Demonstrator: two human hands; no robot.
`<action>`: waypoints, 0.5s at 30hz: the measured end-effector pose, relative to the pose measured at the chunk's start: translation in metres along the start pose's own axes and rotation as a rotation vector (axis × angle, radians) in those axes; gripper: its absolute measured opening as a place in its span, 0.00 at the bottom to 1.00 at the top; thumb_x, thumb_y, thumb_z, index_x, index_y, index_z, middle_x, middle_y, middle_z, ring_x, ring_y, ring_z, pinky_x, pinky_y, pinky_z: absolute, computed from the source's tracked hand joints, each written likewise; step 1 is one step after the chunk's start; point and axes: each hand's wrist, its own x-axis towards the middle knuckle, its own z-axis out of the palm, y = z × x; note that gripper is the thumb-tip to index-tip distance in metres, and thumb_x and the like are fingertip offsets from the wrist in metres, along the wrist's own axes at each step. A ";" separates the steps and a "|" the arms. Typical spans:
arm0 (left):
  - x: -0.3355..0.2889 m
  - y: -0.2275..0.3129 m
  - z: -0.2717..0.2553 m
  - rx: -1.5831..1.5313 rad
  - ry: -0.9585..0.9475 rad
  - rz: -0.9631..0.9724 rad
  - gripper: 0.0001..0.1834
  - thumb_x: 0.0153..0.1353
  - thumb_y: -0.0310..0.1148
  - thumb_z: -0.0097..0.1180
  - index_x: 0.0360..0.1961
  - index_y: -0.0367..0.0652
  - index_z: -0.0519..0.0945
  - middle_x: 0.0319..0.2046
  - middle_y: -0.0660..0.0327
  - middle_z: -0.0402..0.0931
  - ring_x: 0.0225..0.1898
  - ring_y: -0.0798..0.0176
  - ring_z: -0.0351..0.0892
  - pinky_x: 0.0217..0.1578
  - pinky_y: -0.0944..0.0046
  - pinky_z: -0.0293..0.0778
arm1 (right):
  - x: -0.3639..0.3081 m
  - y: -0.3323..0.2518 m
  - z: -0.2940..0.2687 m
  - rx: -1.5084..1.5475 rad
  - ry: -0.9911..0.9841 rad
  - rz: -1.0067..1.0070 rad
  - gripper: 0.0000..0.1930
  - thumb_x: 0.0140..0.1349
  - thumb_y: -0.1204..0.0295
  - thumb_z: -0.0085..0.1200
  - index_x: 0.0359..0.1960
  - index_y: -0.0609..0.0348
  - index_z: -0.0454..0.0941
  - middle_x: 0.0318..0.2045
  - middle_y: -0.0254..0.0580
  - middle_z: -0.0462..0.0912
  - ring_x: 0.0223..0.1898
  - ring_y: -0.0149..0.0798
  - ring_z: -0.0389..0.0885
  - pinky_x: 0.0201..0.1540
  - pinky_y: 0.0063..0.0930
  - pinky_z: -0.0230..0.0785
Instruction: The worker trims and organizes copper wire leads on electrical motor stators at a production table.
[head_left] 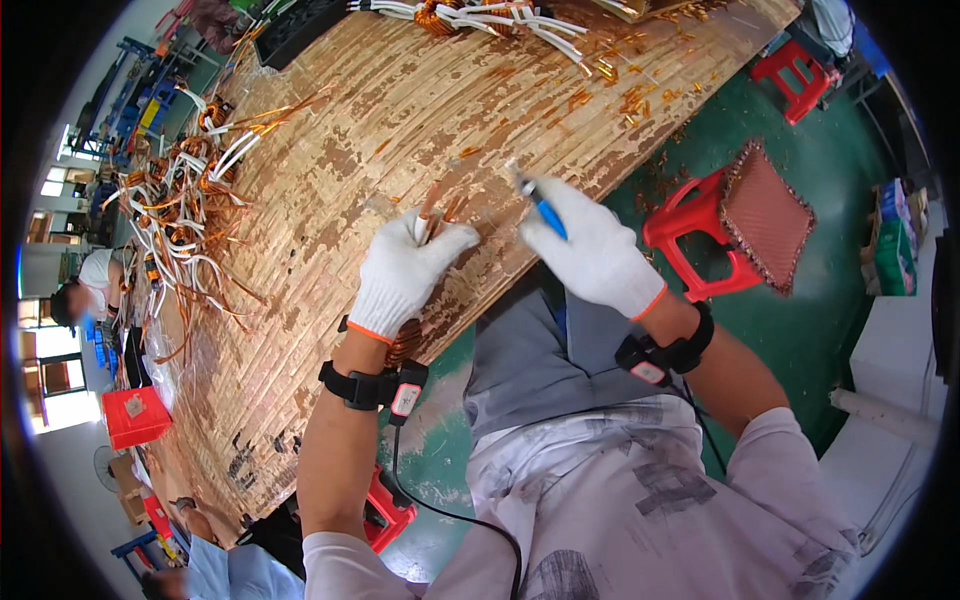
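Observation:
My left hand (408, 265), in a white knit glove, is closed around a bundle of copper wire ends (437, 212) over the table's near edge. The bare orange tips stick up past its thumb and fingers. By the left wrist shows part of a copper-wound coil (404, 345), mostly hidden by the arm. My right hand (590, 245), gloved alike, grips a slim blue-handled tool (548, 212) to the right of the wires. Its metal tip points away from me and is blurred, so I cannot make out its exact kind. Tool and wires are apart.
Coils with white-sleeved leads (180, 200) are heaped along the worn wooden table (330, 170)'s left side. More coils (470, 15) and copper scraps (640, 95) lie at the far side. A red stool (700, 235) with a cushion (768, 218) stands at right. People sit at left.

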 end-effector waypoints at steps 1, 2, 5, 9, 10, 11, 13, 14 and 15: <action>0.001 0.003 -0.001 -0.013 0.016 0.008 0.14 0.62 0.39 0.69 0.34 0.38 0.84 0.22 0.68 0.79 0.22 0.76 0.73 0.25 0.70 0.69 | -0.001 0.006 0.002 -0.141 0.044 -0.218 0.20 0.69 0.61 0.55 0.58 0.57 0.72 0.42 0.56 0.79 0.45 0.60 0.81 0.49 0.49 0.74; 0.003 0.004 -0.003 -0.016 0.014 0.017 0.14 0.62 0.39 0.69 0.34 0.38 0.84 0.22 0.68 0.79 0.22 0.76 0.73 0.25 0.70 0.69 | -0.004 0.010 0.002 -0.149 0.050 -0.218 0.20 0.69 0.61 0.55 0.58 0.57 0.72 0.42 0.56 0.79 0.45 0.60 0.81 0.49 0.49 0.74; 0.003 -0.002 -0.004 0.061 -0.028 -0.012 0.13 0.63 0.37 0.67 0.34 0.37 0.83 0.21 0.69 0.77 0.22 0.76 0.72 0.24 0.70 0.68 | -0.007 0.002 0.004 -0.304 -0.092 -0.188 0.21 0.68 0.62 0.57 0.59 0.54 0.72 0.45 0.51 0.78 0.48 0.57 0.81 0.51 0.48 0.75; 0.004 -0.010 -0.002 -0.019 -0.046 -0.019 0.12 0.64 0.36 0.65 0.35 0.37 0.83 0.21 0.69 0.77 0.22 0.76 0.71 0.23 0.69 0.66 | -0.001 -0.004 0.009 -0.439 -0.079 -0.284 0.21 0.68 0.62 0.57 0.60 0.54 0.72 0.45 0.50 0.78 0.49 0.55 0.80 0.52 0.47 0.73; 0.005 -0.011 -0.002 -0.058 -0.038 -0.036 0.12 0.64 0.36 0.64 0.35 0.36 0.83 0.21 0.69 0.76 0.22 0.76 0.70 0.23 0.69 0.66 | 0.000 -0.005 0.010 -0.477 -0.106 -0.287 0.21 0.68 0.63 0.56 0.60 0.54 0.72 0.45 0.50 0.78 0.49 0.55 0.80 0.52 0.47 0.73; 0.004 -0.011 -0.002 -0.060 -0.036 -0.035 0.12 0.64 0.36 0.64 0.35 0.36 0.83 0.21 0.69 0.76 0.22 0.76 0.70 0.23 0.69 0.66 | 0.000 -0.006 0.009 -0.480 -0.106 -0.289 0.21 0.68 0.63 0.56 0.60 0.54 0.72 0.45 0.50 0.78 0.49 0.55 0.80 0.52 0.47 0.73; 0.004 -0.011 -0.001 0.002 -0.017 0.014 0.11 0.65 0.36 0.64 0.35 0.37 0.84 0.21 0.70 0.75 0.22 0.77 0.69 0.23 0.70 0.66 | -0.001 -0.007 0.005 -0.453 -0.127 -0.266 0.21 0.68 0.62 0.56 0.60 0.54 0.72 0.44 0.50 0.78 0.49 0.54 0.80 0.52 0.47 0.73; 0.003 -0.009 -0.001 -0.002 -0.015 0.017 0.11 0.65 0.36 0.64 0.35 0.37 0.84 0.21 0.70 0.75 0.22 0.77 0.69 0.23 0.70 0.66 | 0.000 -0.007 0.005 -0.457 -0.127 -0.269 0.21 0.68 0.62 0.56 0.60 0.54 0.72 0.44 0.50 0.78 0.49 0.54 0.80 0.52 0.47 0.73; 0.001 -0.005 0.000 0.003 -0.026 0.023 0.11 0.65 0.36 0.64 0.36 0.38 0.84 0.21 0.70 0.75 0.22 0.77 0.69 0.23 0.70 0.65 | -0.001 -0.008 0.004 -0.487 -0.141 -0.253 0.21 0.68 0.63 0.56 0.60 0.55 0.72 0.44 0.50 0.78 0.49 0.54 0.80 0.52 0.47 0.73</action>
